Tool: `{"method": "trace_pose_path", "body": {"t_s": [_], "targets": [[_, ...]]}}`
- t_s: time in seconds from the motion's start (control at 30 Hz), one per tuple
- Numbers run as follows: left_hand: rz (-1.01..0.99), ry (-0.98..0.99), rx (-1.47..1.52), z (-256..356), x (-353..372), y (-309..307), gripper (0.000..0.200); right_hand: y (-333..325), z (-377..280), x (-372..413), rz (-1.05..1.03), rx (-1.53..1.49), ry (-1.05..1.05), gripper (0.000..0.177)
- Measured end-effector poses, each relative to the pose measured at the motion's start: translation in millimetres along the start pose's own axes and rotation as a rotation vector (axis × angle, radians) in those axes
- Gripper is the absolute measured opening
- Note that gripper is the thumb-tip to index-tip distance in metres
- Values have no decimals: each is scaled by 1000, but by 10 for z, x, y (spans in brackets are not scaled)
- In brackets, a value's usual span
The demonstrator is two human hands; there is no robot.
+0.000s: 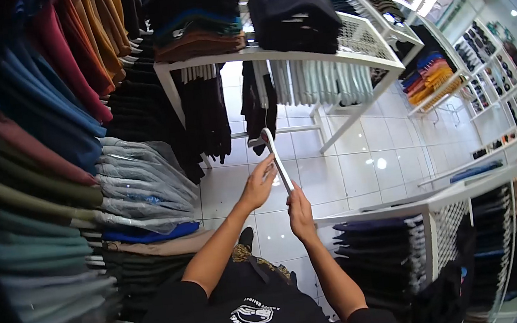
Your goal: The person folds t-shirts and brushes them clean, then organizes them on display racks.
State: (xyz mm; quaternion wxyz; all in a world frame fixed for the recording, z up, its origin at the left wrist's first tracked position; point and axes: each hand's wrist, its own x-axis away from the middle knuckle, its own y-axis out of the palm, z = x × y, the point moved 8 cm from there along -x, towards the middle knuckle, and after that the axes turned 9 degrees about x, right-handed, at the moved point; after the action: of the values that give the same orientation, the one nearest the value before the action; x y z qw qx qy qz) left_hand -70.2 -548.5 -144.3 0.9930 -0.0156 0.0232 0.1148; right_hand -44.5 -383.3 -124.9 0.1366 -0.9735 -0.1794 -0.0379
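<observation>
A white clothes hanger [280, 167] is held out in front of my body, tilted, its thin metal hook pointing up and away from me. My right hand [300, 212] is closed around its lower, nearer end. On the left side of the same hanger, my left hand [259, 184] has its fingers curled loosely against the upper part; some fingertips are partly hidden. No garment hangs on it. Behind the hook, dark garments [258, 101] hang beneath the display table.
A white display table [288, 52] with folded stacks [293, 16] stands ahead. Hanging shirts [62, 150] and plastic-wrapped clothes [144, 183] line my left. A white-framed rack [427, 207] of dark clothes is at my right. Pale floor tiles [360, 173] lie between them.
</observation>
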Motion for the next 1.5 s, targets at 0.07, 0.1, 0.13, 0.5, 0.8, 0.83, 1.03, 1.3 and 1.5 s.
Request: {"method": "trace_pose_path", "body": {"t_s": [0.07, 0.1, 0.13, 0.5, 0.8, 0.83, 1.03, 1.3, 1.5], "targets": [[49, -55, 143, -40, -196, -146, 52, 272, -17, -531, 17, 26, -30, 49], [65, -73, 119, -126, -332, -249, 48, 397, 12, -774, 8, 23, -18, 49], [69, -84, 115, -138, -482, -345, 48, 482, -45, -1016, 40, 65, -84, 49], [-8, -46, 169, -57, -1793, -880, 53, 869, -636, -2745, 180, -41, -185, 49], [11, -14, 285, -207, -2445, -921, 61, 990, -306, -3474, 216, -23, -145, 56], [7, -16, 285, -209, -2467, -908, 61, 995, -202, -3506, 216, -39, -94, 56], [-10, -94, 374, -60, -2430, -917, 61, 1078, -101, -3457, 349, -132, -75, 53], [16, -87, 140, -202, -1935, -1030, 58, 1093, -40, -2966, 103, -35, -13, 52], [-6, -326, 141, -561, -581, -672, 55, 542, 500, -1348, 124, -8, 81, 40]]}}
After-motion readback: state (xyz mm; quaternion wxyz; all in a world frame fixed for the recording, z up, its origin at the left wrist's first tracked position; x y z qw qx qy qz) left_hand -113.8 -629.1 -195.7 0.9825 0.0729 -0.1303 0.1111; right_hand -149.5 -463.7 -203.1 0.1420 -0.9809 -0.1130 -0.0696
